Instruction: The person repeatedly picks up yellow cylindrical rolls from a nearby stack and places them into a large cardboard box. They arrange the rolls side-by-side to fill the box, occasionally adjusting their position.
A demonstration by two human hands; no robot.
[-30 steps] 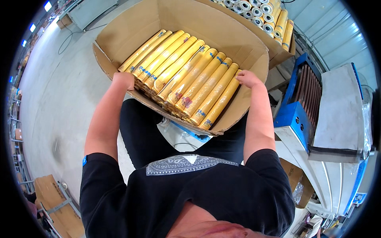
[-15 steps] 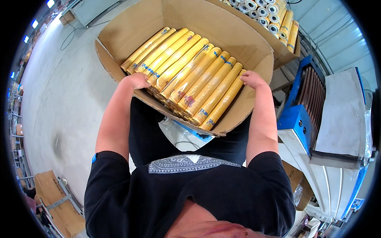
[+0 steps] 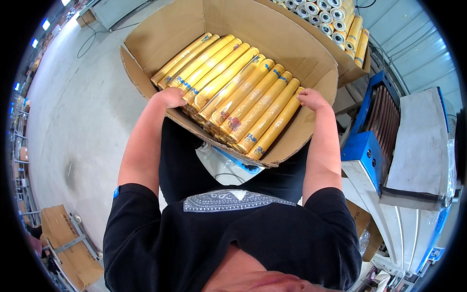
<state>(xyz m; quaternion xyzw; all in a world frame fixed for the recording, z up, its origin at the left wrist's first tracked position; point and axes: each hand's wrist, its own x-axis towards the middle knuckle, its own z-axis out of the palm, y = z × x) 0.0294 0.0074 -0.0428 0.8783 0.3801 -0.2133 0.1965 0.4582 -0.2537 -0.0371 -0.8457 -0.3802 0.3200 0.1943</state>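
A large open cardboard box (image 3: 311,127) leans over my lap, its near edge at my thighs. Inside lies a row of long yellow tubes (image 3: 245,97) wrapped in shiny clear film, with blue and dark red prints; more tubes show beneath at the near ends. My left hand (image 3: 172,97) reaches over the box's left near edge, its fingers curled by the near ends of the left tubes; what they grip is hidden. My right hand (image 3: 314,99) is inside the right side, thumb and fingers closed at the far end of the rightmost tube (image 3: 277,122).
Behind at the right, another cardboard box (image 3: 357,73) holds stacked yellow tubes (image 3: 326,17), ends facing me. A blue and white machine (image 3: 372,155) with dark ribs stands close on my right. Flattened cardboard (image 3: 68,246) rests on a metal frame at the lower left.
The whole view has shifted very slightly. Both hands keep their places at the tubes, and the tubes lie as before.
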